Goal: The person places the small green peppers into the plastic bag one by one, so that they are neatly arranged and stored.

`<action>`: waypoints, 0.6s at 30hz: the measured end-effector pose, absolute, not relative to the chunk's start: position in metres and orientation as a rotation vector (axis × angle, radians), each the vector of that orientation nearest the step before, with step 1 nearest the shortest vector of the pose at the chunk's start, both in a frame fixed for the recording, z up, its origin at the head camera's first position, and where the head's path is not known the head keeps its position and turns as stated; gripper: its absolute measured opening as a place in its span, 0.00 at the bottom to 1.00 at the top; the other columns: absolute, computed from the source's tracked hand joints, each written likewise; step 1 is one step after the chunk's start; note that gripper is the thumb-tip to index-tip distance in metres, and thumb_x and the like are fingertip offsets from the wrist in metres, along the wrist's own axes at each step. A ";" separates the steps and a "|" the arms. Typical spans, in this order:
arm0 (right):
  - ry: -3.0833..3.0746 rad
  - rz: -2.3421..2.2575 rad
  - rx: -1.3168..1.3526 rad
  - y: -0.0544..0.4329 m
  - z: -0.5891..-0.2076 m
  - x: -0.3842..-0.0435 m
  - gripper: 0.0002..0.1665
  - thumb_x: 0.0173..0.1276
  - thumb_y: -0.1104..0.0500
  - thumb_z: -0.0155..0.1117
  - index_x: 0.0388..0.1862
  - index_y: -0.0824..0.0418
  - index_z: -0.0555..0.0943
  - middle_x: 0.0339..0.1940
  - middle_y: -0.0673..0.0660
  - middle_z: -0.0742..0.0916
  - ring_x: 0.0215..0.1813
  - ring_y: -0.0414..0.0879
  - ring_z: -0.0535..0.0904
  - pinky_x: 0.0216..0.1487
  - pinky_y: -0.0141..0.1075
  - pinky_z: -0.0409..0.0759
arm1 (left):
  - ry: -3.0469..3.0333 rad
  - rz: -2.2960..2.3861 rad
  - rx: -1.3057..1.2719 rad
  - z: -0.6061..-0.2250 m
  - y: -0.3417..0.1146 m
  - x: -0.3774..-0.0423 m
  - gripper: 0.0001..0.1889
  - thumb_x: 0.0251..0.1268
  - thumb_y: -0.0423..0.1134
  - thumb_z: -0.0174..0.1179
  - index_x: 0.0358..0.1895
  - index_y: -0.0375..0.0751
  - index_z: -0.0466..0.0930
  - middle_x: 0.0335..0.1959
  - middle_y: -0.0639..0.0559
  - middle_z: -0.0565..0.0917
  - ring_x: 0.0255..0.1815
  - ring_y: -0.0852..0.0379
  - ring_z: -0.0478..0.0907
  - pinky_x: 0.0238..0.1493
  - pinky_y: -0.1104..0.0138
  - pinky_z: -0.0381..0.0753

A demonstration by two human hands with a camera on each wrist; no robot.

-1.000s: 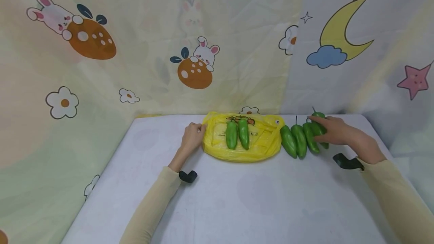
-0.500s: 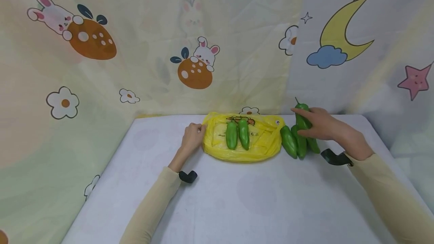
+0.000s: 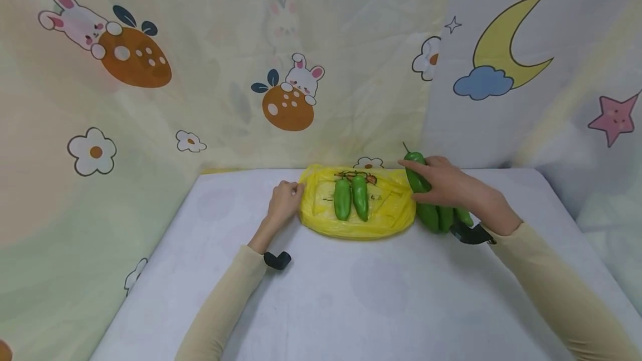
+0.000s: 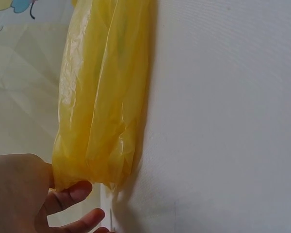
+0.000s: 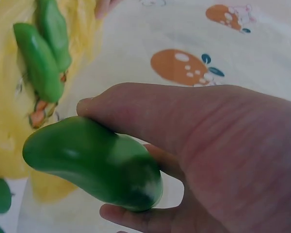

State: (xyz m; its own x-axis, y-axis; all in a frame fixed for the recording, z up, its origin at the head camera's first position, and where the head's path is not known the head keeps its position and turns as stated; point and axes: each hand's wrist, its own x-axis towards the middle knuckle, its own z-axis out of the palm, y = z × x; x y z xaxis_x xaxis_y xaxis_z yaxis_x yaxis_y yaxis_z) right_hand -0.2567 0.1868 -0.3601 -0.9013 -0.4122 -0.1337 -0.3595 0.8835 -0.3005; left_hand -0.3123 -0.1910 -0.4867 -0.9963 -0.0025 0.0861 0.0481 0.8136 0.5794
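Observation:
In the head view a flattened yellow plastic bag [image 3: 351, 231] lies near the table's back edge. Two green peppers [image 3: 343, 200] rest side by side on it. My left hand [image 3: 286, 202] pinches the bag's left end; the left wrist view shows thumb and finger at the gathered yellow film [image 4: 102, 102]. My right hand [image 3: 446, 184] grips another green pepper [image 3: 415, 174], raised by the bag's right end with its stem pointing up. Close up, thumb and fingers wrap that pepper [image 5: 89, 158] on both sides. Beneath the right hand, three more peppers [image 3: 428, 219] lie partly hidden.
A white cloth covers the table [image 3: 351, 294]. Right behind its back edge hangs a printed curtain [image 3: 215, 71] with rabbits, flowers and a moon. Black straps with a camera mount [image 3: 277, 261] sit at both wrists.
My right hand has lifted the rightmost pepper from the row and carried it left, over the other peppers to the bag's right end. The left hand stays put.

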 end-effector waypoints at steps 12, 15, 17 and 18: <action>2.822 -0.487 -0.651 0.149 -0.360 -0.262 0.46 0.68 0.51 0.68 0.81 0.47 0.57 0.73 0.76 0.64 0.70 0.67 0.64 0.62 0.63 0.73 | -2.919 -0.941 -0.019 -0.485 -0.189 -0.309 0.23 0.78 0.50 0.47 0.28 0.41 0.80 0.48 0.41 0.79 0.48 0.45 0.73 0.47 0.56 0.73; 2.813 -0.516 -0.685 0.141 -0.364 -0.263 0.47 0.68 0.51 0.68 0.81 0.46 0.57 0.72 0.76 0.65 0.68 0.66 0.66 0.61 0.61 0.75 | -2.919 -0.944 -0.031 -0.485 -0.188 -0.310 0.23 0.78 0.50 0.47 0.27 0.41 0.79 0.47 0.41 0.79 0.48 0.45 0.73 0.48 0.56 0.73; 2.808 -0.529 -0.701 0.136 -0.368 -0.264 0.47 0.68 0.51 0.68 0.81 0.46 0.57 0.72 0.76 0.65 0.67 0.66 0.67 0.61 0.61 0.75 | -2.917 -0.940 -0.038 -0.484 -0.188 -0.310 0.23 0.79 0.50 0.47 0.27 0.41 0.79 0.47 0.41 0.79 0.48 0.45 0.73 0.48 0.56 0.73; 2.805 -0.534 -0.706 0.134 -0.370 -0.264 0.47 0.68 0.50 0.68 0.81 0.46 0.57 0.72 0.76 0.65 0.67 0.66 0.67 0.61 0.61 0.75 | -2.918 -0.933 -0.043 -0.483 -0.188 -0.311 0.23 0.79 0.50 0.47 0.27 0.41 0.79 0.47 0.41 0.80 0.48 0.45 0.73 0.49 0.56 0.74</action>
